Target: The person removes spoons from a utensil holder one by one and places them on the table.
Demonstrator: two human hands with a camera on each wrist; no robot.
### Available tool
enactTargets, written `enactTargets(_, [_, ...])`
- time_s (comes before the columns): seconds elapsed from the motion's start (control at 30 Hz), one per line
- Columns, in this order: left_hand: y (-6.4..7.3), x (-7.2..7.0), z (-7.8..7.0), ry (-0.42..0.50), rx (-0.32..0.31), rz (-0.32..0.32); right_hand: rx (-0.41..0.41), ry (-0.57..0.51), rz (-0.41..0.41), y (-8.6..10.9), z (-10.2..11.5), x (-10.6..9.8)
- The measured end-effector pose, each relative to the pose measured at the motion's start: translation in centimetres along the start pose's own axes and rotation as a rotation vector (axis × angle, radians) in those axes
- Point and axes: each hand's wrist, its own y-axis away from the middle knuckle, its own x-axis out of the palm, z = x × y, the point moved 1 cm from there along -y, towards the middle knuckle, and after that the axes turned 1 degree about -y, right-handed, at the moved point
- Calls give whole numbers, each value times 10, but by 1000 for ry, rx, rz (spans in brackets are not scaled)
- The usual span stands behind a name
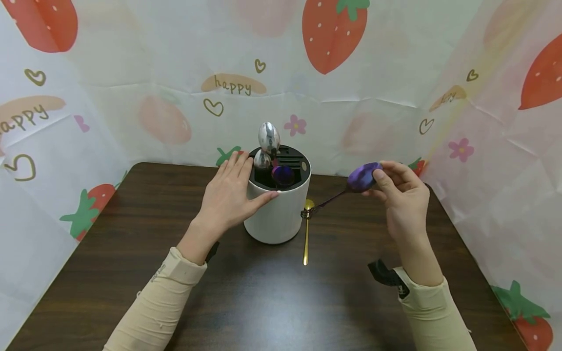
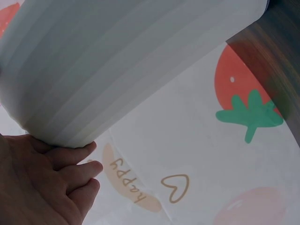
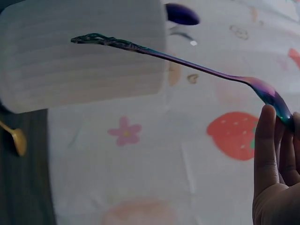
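Note:
A white round utensil holder (image 1: 274, 217) with a black slotted top stands on the table. Two silver spoons (image 1: 269, 138) and a purple spoon (image 1: 283, 175) poke up from it, bowls uppermost. My left hand (image 1: 230, 192) rests against the holder's upper rim, fingers straight along the far left side and thumb across the front. To the right, my right hand (image 1: 401, 195) pinches a purple iridescent spoon (image 1: 362, 178) by its bowl. Its ornate handle slants down left towards the holder, as the right wrist view also shows. A small gold spoon (image 1: 306, 239) lies beside the holder, partly behind the handle tip.
The dark wooden table (image 1: 263, 302) is bounded at the back and sides by a white cloth (image 1: 175, 63) printed with strawberries, hearts and flowers. A black strap (image 1: 386, 274) hangs loose at my right wrist.

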Motion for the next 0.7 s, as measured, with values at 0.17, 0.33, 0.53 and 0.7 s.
enactTargets(0.17, [0, 0, 0, 2, 1, -1, 75, 70, -22, 1, -23, -16])
enactTargets(0.33, [1, 0, 0, 7, 0, -3, 173, 133, -19, -2, -44, -29])
enactTargets(0.53, [1, -1, 1, 4, 1, -6, 294, 183, 2, -6, -68, -42])
enactTargets(0.7, [1, 0, 0, 7, -1, -3, 371, 241, 46, -13, -86, -51])
